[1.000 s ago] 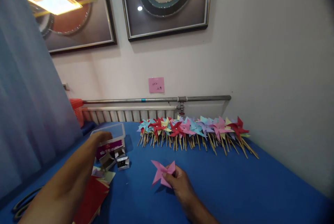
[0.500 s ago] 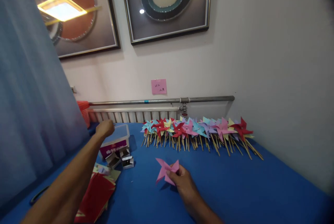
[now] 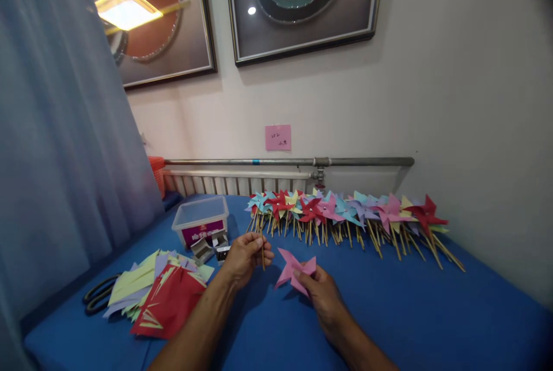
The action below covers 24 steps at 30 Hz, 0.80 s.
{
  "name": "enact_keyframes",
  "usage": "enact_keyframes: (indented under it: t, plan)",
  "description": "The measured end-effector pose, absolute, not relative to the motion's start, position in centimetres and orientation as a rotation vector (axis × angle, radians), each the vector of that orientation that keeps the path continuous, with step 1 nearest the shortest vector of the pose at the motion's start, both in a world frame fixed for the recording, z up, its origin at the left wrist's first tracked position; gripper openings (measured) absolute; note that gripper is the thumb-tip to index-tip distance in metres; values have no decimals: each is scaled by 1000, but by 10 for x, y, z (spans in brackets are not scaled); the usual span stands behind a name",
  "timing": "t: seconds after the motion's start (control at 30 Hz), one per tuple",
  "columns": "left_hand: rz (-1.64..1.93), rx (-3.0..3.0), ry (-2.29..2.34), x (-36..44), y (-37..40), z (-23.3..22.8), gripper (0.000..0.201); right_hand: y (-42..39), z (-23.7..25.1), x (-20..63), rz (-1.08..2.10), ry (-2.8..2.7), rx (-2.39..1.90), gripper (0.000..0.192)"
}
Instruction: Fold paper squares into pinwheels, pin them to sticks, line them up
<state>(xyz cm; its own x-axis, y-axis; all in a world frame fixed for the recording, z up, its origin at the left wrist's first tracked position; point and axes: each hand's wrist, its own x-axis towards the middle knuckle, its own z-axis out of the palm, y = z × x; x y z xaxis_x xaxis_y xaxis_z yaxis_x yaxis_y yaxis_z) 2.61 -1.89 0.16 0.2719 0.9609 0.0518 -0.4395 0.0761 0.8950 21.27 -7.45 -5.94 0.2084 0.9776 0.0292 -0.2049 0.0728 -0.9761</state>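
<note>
My left hand [image 3: 247,258] pinches a thin wooden stick [image 3: 262,256], which stands nearly upright between thumb and fingers. To its right, my right hand [image 3: 324,293] grips a pink paper pinwheel [image 3: 290,270] by one side, thumb pressed on its front. Stick and pinwheel are a small gap apart, above the blue table [image 3: 389,313]. Behind my left wrist sit small open boxes [image 3: 202,250], one holding dark bits too small to make out. Beyond my hands lies a long row of finished pinwheels on sticks [image 3: 328,209] in red, pink, blue, yellow and purple.
A clear plastic tub [image 3: 203,209] with a purple label stands at the back left. Nearer are cut paper sheets [image 3: 173,302], red on top, beside black-handled scissors [image 3: 99,296]. A blue curtain [image 3: 64,158] hangs at left; a pipe [image 3: 367,161] runs along the wall.
My left hand has come from beside the tub to the middle and now holds a stick. My right hand still holds the pink pinwheel. The view has shifted slightly.
</note>
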Motion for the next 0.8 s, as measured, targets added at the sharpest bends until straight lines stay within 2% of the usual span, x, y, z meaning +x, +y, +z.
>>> enact_keyframes:
  t: [0.17,0.4,0.8]
  plan:
    - [1142,932,643,22,-19,4,34,-75,-57,212,1159,-909,-1115,37]
    - [1168,881,607,26,-24,4,43,-75,-58,213,1166,-897,-1116,35]
    - [1160,910,616,32,-25,2,47,-74,-59,214,1200,-873,-1105,37]
